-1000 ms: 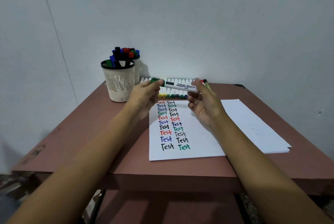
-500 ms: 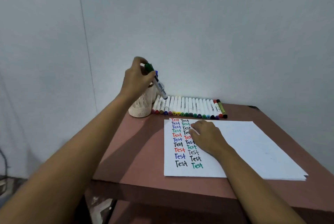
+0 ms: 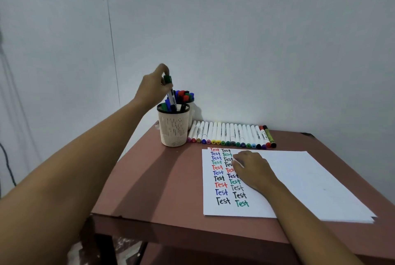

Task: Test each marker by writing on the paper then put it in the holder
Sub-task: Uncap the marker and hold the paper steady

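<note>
The left hand [image 3: 152,88] pinches the green-capped marker [image 3: 171,93] by its cap end, its lower end inside the holder [image 3: 173,128] near the worktop's far-left corner. The marker is likely light, stiff and smooth, so that pinch suffices. The right hand [image 3: 252,168], seemingly relaxed, rests on the paper [image 3: 299,179].

Reddish-brown counter [image 3: 149,179] set against a pale grey wall [image 3: 256,51] marked by thin panel seams; small dark object [image 3: 308,134] at the counter's far right corner; dark cable [image 3: 8,168] hanging at far left.

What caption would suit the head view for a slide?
Left hand holds a green-capped marker in the holder; right hand rests on the paper.
</note>
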### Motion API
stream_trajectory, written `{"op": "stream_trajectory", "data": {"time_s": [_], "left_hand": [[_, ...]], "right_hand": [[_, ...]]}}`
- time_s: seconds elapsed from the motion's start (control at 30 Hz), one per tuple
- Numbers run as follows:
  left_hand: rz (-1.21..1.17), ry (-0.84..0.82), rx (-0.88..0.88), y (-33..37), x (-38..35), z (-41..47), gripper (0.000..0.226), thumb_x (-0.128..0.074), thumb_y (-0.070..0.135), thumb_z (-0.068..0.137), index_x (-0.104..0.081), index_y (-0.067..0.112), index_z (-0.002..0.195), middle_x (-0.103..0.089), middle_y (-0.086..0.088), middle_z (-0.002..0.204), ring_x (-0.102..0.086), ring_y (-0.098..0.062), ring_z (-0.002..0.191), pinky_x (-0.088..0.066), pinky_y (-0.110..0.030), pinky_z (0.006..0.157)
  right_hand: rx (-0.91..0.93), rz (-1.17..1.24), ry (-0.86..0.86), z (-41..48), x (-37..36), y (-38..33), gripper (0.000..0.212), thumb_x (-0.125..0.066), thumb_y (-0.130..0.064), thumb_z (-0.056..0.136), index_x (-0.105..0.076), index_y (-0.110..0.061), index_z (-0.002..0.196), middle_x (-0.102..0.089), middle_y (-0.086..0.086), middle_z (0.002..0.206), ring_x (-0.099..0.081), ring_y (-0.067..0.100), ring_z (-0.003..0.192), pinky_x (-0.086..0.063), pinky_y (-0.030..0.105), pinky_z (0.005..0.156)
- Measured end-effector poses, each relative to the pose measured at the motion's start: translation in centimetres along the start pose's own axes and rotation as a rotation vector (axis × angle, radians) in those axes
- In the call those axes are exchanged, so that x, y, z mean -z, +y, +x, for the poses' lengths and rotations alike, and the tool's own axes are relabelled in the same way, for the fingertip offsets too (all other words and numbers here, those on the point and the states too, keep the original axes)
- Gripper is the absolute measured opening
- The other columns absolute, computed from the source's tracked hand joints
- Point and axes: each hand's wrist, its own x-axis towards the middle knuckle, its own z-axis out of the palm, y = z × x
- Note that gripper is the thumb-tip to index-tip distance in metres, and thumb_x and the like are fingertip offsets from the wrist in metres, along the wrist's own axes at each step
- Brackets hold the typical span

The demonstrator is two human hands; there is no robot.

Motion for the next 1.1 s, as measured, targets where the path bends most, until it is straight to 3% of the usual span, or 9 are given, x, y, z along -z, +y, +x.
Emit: {"op": "stream_trajectory", "data": {"time_s": [0.13,0.27,0.43,0.6,0.73,0.8,0.9,1.03,1.1], "left_hand": [[0.102,-0.175,0.027,-0.7,-1.3,-0.6,0.014,-0.054,0.015,0.092,-0.057,0.011,0.105,-0.064,-0.008,0.101,-0.059,-0.021,0.082,-0.047,-0.023,0.06],[0.234,-0.248,-0.009,-0.9,-1.7,-0.9,0.025,-0.047,0.013,0.094,-0.067,0.002,0.102,-0.067,-0.014,0.099,-0.054,-0.02,0.081,-0.043,-0.029,0.069],[0.333,-0.419,0.043,-1.4,-2.0,-1.1,0.029,-0.043,0.013,0.092,-0.067,-0.004,0.089,-0.059,-0.014,0.08,-0.047,-0.02,0.072,-0.031,-0.023,0.052],[0.172,-0.123,-0.007,-0.6,-2.5,-1.9,0.031,-0.042,0.009,0.093,-0.063,0.007,0.115,-0.06,-0.013,0.112,-0.053,-0.022,0.096,-0.037,-0.025,0.077],[-0.003,0.084,-0.187,1.6,-4.1,-4.8,0.024,-0.047,0.004,0.092,-0.065,0.003,0.108,-0.061,-0.011,0.104,-0.053,-0.017,0.092,-0.035,-0.016,0.077],[-0.051,0.112,-0.257,2.3,-5.6,-6.8,0.022,-0.05,0.003,0.09,-0.065,0.001,0.106,-0.062,-0.011,0.101,-0.055,-0.02,0.09,-0.039,-0.021,0.078],[-0.043,-0.038,-0.264,2.5,-9.1,-9.3,0.021,-0.052,0.008,0.091,-0.065,0.005,0.107,-0.061,-0.01,0.101,-0.057,-0.021,0.087,-0.047,-0.032,0.075],[0.053,-0.345,-0.157,1.8,-12.2,-10.9,0.026,-0.048,0.016,0.094,-0.064,0.008,0.112,-0.06,-0.011,0.108,-0.056,-0.023,0.098,-0.046,-0.036,0.086],[0.095,-0.424,-0.116,1.1,-12.9,-11.1,0.029,-0.047,0.019,0.094,-0.063,0.009,0.115,-0.059,-0.013,0.113,-0.055,-0.025,0.101,-0.044,-0.034,0.088]], "right_hand": [[0.0,0.007,0.004,-0.1,0.0,0.0,0.042,-0.044,-0.036,0.099,-0.054,-0.018,0.135,-0.05,0.001,0.142,-0.043,0.019,0.131,-0.035,0.033,0.108],[0.004,0.0,0.002,0.0,0.1,-0.1,0.041,-0.043,-0.035,0.099,-0.054,-0.018,0.135,-0.05,0.001,0.142,-0.043,0.02,0.13,-0.036,0.034,0.107],[0.01,-0.016,-0.012,0.1,0.1,-0.1,0.042,-0.043,-0.035,0.099,-0.053,-0.017,0.136,-0.05,0.002,0.142,-0.043,0.021,0.131,-0.036,0.033,0.106],[0.022,-0.022,-0.026,-0.1,0.2,-0.1,0.042,-0.043,-0.035,0.099,-0.052,-0.017,0.136,-0.049,0.002,0.142,-0.042,0.021,0.131,-0.035,0.034,0.106],[0.036,-0.02,-0.056,-0.4,0.4,-0.4,0.042,-0.043,-0.035,0.099,-0.052,-0.017,0.136,-0.048,0.002,0.142,-0.042,0.022,0.131,-0.035,0.035,0.107],[0.047,-0.017,-0.062,-0.6,0.5,-0.5,0.042,-0.043,-0.035,0.099,-0.052,-0.016,0.136,-0.048,0.003,0.143,-0.042,0.022,0.131,-0.036,0.036,0.108],[0.053,0.002,-0.066,-0.4,0.7,-0.5,0.039,-0.044,-0.032,0.099,-0.058,-0.012,0.129,-0.055,0.007,0.134,-0.049,0.024,0.123,-0.04,0.039,0.103],[0.058,0.089,-0.012,-0.4,1.3,-0.4,0.03,-0.046,-0.024,0.097,-0.066,-0.01,0.08,-0.059,0.013,0.095,-0.052,0.022,0.085,-0.04,0.029,0.076],[0.05,0.11,0.036,-0.1,2.1,-0.1,0.029,-0.046,-0.022,0.097,-0.069,-0.006,0.098,-0.061,0.012,0.103,-0.054,0.023,0.091,-0.041,0.029,0.078]]}}
